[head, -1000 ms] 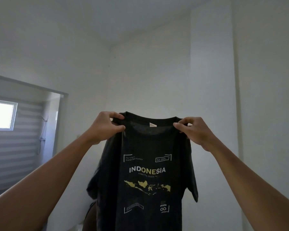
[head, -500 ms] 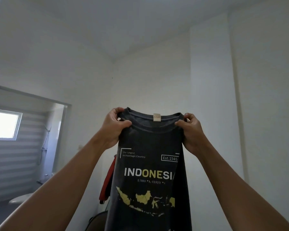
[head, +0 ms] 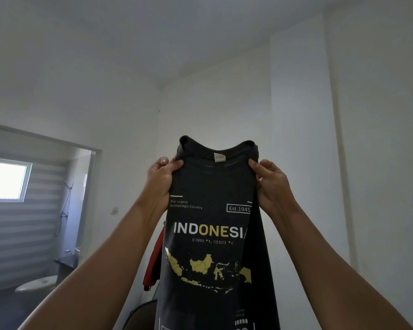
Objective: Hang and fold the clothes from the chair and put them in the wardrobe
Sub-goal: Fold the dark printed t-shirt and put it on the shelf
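The person is holding a black Indonesia T-shirt [head: 208,234] up in the air with both arms stretched. The left hand [head: 161,181] is pinching one shoulder just beside the collar, and the right hand [head: 271,184] is gripping the other. For a good fold, I think both hands should be pulling level, so that the print is sitting centred. Behind the shirt a red garment [head: 153,265] is hanging above a dark chair back [head: 141,315]. Far left, a bathroom window [head: 8,178] is glowing.
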A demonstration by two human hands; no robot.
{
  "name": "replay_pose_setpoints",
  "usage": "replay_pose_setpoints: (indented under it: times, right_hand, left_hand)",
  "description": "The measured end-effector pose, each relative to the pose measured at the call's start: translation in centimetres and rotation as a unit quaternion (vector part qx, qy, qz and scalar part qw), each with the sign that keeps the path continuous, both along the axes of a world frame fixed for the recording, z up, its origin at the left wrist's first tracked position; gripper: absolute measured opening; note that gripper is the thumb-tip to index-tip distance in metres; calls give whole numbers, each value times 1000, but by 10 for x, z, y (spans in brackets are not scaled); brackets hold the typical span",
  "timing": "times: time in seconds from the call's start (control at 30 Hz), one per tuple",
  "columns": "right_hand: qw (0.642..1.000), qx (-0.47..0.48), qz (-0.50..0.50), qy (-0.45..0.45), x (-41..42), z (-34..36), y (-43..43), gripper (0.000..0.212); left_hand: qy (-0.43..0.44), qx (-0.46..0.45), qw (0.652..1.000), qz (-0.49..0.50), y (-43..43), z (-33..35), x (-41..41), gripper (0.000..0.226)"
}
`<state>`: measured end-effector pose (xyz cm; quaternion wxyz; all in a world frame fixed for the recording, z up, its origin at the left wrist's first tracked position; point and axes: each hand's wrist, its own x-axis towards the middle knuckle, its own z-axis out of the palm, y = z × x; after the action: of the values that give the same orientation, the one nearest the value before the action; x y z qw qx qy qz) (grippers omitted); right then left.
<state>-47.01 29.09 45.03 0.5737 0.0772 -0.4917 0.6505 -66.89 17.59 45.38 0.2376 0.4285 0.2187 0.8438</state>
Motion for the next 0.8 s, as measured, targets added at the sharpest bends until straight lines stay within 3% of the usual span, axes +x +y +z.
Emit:
replay_pose_setpoints:
  times: [0.2,0.4,0.6,0.7,0.8]
  right_hand:
    - [999,13,9,-47,7,8,5,16]
    - [995,48,-13,-84,14,6,20,23]
    - [984,107,-118,-79,16,2,34,30]
    - [988,82,-96,-83,10,1,35,18]
    - [992,69,-52,-88,7,-1,43,26]
  left_hand:
    - [36,-38,999,-4,5,4,3,27]
    - [45,-20,999,5,13,-4,0,35]
    - [52,7,999,4,19,-11,-13,45]
    - [65,3,998,9,24,-17,-13,46]
    - [73,-16,997,11,29,-22,-14,42]
